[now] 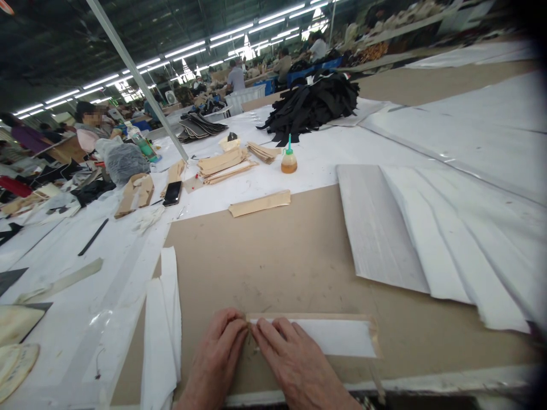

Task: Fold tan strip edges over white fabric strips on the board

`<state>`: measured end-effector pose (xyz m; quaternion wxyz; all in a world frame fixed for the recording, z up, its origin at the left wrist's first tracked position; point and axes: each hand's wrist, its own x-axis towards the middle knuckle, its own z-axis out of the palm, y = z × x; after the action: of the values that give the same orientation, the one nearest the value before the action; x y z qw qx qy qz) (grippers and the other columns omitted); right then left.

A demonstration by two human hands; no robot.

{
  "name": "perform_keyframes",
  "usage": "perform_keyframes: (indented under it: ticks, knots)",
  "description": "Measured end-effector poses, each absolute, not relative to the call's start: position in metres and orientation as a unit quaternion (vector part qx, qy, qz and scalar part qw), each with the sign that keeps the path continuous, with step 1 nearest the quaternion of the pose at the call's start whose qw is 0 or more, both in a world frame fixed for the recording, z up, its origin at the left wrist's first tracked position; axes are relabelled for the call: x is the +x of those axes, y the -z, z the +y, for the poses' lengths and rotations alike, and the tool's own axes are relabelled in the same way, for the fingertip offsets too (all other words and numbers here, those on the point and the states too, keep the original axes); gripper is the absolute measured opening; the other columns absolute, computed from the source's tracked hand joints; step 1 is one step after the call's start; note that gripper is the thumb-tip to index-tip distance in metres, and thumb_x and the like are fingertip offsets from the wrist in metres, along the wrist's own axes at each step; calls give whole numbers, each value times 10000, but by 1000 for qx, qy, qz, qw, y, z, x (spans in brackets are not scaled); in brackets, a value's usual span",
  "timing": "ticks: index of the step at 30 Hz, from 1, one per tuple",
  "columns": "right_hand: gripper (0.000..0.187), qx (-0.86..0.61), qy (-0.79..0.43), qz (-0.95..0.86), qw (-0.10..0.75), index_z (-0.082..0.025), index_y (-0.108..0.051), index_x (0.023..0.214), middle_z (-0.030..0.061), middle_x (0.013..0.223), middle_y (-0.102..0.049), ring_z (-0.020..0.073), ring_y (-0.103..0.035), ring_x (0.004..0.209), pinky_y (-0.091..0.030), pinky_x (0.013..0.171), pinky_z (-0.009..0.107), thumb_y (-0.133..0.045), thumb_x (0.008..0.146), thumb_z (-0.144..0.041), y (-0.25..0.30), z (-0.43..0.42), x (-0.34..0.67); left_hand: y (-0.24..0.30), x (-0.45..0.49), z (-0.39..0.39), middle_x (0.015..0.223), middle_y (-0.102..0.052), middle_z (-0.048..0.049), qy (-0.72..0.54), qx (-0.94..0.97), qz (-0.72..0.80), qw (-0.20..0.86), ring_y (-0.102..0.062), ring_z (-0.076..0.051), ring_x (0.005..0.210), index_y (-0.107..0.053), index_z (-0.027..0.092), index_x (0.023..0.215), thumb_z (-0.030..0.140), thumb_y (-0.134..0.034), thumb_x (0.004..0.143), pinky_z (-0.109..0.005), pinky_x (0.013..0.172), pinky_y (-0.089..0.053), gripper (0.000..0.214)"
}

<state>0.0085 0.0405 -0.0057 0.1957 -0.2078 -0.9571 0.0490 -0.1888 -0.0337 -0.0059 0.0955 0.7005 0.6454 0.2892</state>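
A white strip (348, 337) is laid on a tan backing (374, 329), flat on the brown board (265, 262) at the near side of the desk (316, 152). The backing's left end is pinched by the narrowed fingers of the left hand (220, 356); the strip's left part is covered by the bunched fingers of the right hand (294, 359), and whether anything is gripped by them cannot be told. The step in hand is judged to be edge folding; for the next move, a firm press along that end seems to be called for
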Motion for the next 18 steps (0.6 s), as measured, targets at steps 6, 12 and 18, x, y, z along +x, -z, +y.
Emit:
perform_keyframes:
  ticks: [6, 12, 18]
  knots:
    - [557, -207, -51, -956, 201, -72, -587, 1297, 68, 1239, -651, 246, -501, 908, -424, 748, 387, -737, 803, -282, 6, 41, 9, 11, -187, -36, 1090, -617, -85, -285, 719, 631, 62, -634, -174, 1012, -625, 209, 1160, 155, -465, 1022, -279, 892, -567, 218]
    - [606, -202, -61, -959, 188, -69, -586, 1305, 77, 1250, -649, 253, -502, 906, -426, 745, 389, -749, 782, -329, 10, 42, 9, 13, -187, -43, 1146, -614, -110, -274, 733, 621, 43, -636, -181, 1058, -615, 187, 1248, 153, -454, 1026, -273, 916, -567, 276]
    - [633, -203, -49, -958, 196, -68, -587, 1311, 70, 1240, -650, 250, -502, 906, -419, 747, 389, -783, 761, -314, 12, 42, 7, 21, -188, -48, 1149, -622, -115, -275, 738, 616, 23, -637, -179, 1064, -603, 171, 1278, 156, -452, 1028, -258, 929, -560, 292]
